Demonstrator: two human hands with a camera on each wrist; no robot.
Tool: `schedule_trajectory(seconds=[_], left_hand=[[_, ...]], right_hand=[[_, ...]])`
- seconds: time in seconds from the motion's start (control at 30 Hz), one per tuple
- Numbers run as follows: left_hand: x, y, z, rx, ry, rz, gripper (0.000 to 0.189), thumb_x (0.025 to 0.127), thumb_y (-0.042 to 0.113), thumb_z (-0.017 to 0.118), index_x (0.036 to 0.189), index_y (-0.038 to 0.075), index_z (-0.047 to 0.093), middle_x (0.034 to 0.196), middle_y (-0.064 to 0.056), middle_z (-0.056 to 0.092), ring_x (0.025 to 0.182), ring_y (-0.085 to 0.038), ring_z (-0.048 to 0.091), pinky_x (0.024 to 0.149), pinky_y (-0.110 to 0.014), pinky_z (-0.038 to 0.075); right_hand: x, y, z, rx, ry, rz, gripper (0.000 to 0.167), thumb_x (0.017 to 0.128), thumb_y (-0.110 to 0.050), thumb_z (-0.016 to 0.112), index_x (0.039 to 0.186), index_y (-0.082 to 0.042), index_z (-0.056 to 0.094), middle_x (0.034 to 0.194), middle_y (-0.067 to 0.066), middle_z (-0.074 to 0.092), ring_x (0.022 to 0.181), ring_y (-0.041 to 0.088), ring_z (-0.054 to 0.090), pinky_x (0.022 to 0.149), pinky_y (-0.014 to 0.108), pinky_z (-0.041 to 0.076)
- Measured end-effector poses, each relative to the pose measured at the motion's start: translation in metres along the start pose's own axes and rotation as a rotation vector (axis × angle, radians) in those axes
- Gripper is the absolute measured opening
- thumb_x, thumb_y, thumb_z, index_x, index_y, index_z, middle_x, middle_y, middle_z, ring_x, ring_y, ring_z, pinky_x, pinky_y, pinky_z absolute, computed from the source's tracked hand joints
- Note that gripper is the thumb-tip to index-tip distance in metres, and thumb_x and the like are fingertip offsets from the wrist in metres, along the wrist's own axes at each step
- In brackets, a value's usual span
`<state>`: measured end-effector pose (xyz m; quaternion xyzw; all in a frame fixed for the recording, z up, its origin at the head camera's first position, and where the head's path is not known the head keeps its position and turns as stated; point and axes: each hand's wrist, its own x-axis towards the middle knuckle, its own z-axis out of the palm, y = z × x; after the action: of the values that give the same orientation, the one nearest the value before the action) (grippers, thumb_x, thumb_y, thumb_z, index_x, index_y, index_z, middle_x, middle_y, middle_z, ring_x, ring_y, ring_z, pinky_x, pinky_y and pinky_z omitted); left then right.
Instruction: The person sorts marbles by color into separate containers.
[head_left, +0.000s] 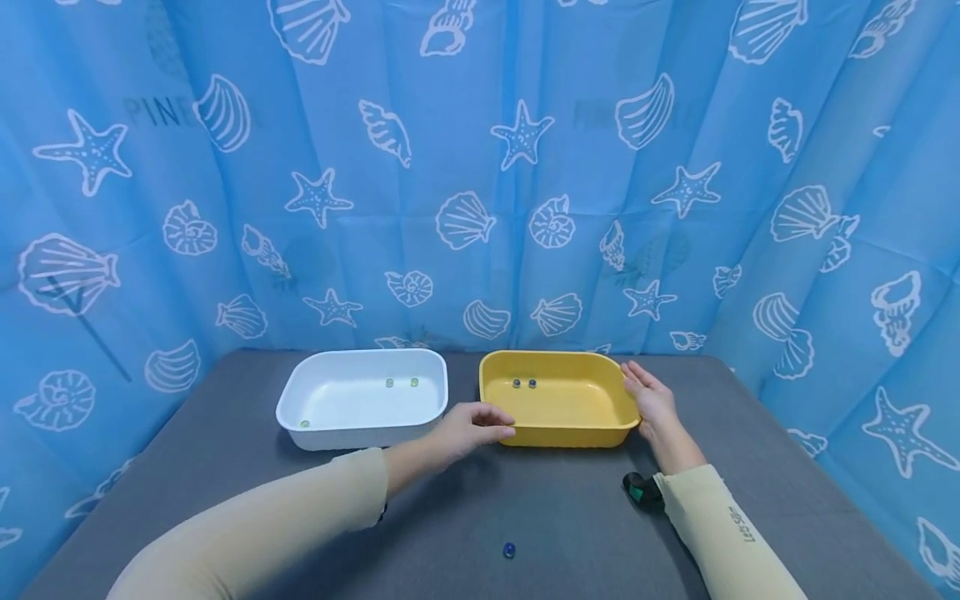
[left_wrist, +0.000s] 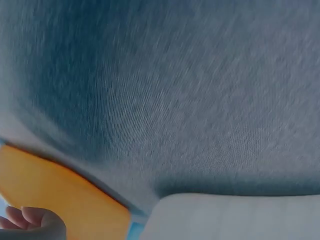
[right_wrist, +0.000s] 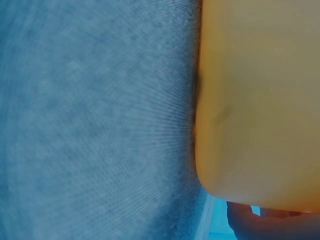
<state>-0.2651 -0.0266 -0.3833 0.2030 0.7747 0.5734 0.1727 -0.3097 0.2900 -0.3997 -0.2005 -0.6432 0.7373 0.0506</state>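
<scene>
A yellow basin point(head_left: 570, 437) stands on the grey table, with two small dark blue glass-like pieces point(head_left: 524, 383) near its back left. At its front left corner, my left hand point(head_left: 463, 431) pinches the rim between fingers and thumb. My right hand point(head_left: 654, 404) rests against the basin's right end, fingers fairly straight along the side. The right wrist view shows the basin wall point(right_wrist: 260, 110) close up, with part of the hand point(right_wrist: 265, 222) below it. One more dark blue piece point(head_left: 509, 550) lies on the table near the front.
Left of the yellow basin stands a white basin point(head_left: 360, 437) holding several small pale green pieces point(head_left: 389, 383). A black strap-like item point(head_left: 637, 490) is by the right wrist. The grey table point(head_left: 570, 517) ends at a blue shell-print curtain point(head_left: 480, 250) behind.
</scene>
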Motion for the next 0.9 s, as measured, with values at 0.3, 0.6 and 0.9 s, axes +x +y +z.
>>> schedule_trajectory(seconds=[0.3,0.6,0.9], left_hand=[[-0.019,-0.012,0.006,0.037,-0.179,0.014,0.024,0.093,0.016,0.067,0.111,0.000,0.068,0.092,0.001,0.065,0.084,-0.013,0.054,0.076,-0.027,0.048],[-0.030,-0.033,0.019,0.188,-0.480,0.125,0.027,0.089,0.006,0.070,0.115,0.001,0.068,0.096,0.005,0.063,0.077,-0.004,0.052,0.067,-0.018,0.044],[-0.032,-0.035,0.024,0.370,-0.513,0.189,0.030,0.082,0.010,0.078,0.111,0.009,0.072,0.089,0.015,0.056,0.079,0.000,0.046,0.072,-0.015,0.040]], right_hand=[[-0.002,-0.001,-0.001,-0.001,-0.002,-0.008,0.050,0.105,-0.012,0.039,0.154,-0.013,0.026,0.156,0.005,0.028,0.143,0.019,0.025,0.114,0.034,0.023],[-0.005,0.004,-0.002,-0.023,-0.006,0.000,0.050,0.105,-0.013,0.039,0.154,-0.013,0.026,0.156,0.005,0.027,0.143,0.020,0.025,0.114,0.034,0.024],[-0.003,0.004,-0.002,-0.029,-0.006,-0.013,0.051,0.105,-0.015,0.040,0.154,-0.013,0.025,0.156,0.006,0.028,0.143,0.020,0.025,0.114,0.035,0.023]])
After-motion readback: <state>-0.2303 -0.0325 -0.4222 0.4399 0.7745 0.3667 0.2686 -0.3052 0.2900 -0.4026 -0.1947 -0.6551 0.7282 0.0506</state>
